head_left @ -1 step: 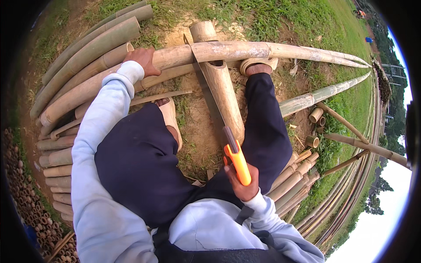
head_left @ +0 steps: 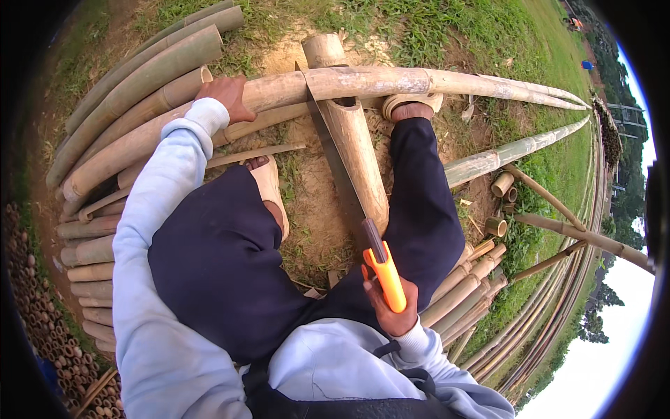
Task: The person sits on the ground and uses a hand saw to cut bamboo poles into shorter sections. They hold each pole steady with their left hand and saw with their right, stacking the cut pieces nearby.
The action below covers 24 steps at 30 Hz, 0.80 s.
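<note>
A long pale bamboo pole (head_left: 391,80) lies crosswise in front of me, over a thicker bamboo piece (head_left: 356,153) with a notched, hollow top part. My left hand (head_left: 227,96) is closed over the pole, left of the saw. In my right hand (head_left: 394,307) is the orange handle of a hand saw (head_left: 328,140), held close to my lap. Its long dark blade crosses the pole just left of the thicker piece, and the tip shows beyond the pole's far side. How deep the blade sits in the pole I cannot tell.
Thick bamboo poles (head_left: 153,70) lie stacked at left. Cut lengths (head_left: 467,286) are piled by my right knee, and short hollow pieces (head_left: 501,185) lie beyond. A greenish pole (head_left: 516,152) stretches to the right. My sandalled feet (head_left: 269,181) stand on bare soil.
My right hand and the saw have shifted slightly toward me and to the right, drawing the blade back across the pole. My left hand stays in place on the pole.
</note>
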### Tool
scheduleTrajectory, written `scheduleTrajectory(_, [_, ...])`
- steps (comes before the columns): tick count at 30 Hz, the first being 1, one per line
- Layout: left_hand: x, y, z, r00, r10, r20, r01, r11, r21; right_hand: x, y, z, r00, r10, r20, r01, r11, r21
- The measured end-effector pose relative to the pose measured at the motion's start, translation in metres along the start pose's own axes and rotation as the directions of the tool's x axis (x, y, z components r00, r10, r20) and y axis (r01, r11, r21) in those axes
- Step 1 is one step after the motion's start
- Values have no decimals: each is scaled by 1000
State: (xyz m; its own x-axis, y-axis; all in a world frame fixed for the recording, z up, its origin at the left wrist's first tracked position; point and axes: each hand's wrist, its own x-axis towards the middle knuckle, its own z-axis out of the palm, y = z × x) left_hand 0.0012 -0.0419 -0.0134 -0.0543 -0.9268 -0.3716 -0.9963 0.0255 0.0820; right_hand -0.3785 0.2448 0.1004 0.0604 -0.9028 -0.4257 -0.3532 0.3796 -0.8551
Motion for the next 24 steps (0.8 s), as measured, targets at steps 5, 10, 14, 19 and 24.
scheduleTrajectory(5, [7,4,7,999,-6,52,5,1000,30,92,-34,2,995,-83,51,87,993,-74])
scheduleTrajectory(10, [20,3,-6,1000,14,18,-15,998,53,193,-45,53,976,-217,2,216,974,-72])
scheduleTrajectory(14, [12,-2,-5,999,-15,41,15,1000,14,72,24,17,990,-139,14,139,990,21])
scheduleTrajectory(19, [9,0,-3,999,-28,46,28,1000,-2,23,19,7,994,-107,37,111,987,-113])
scheduleTrajectory(24, [18,10,-10,1000,-12,14,12,1000,8,206,-4,73,938,-333,-96,329,943,-47])
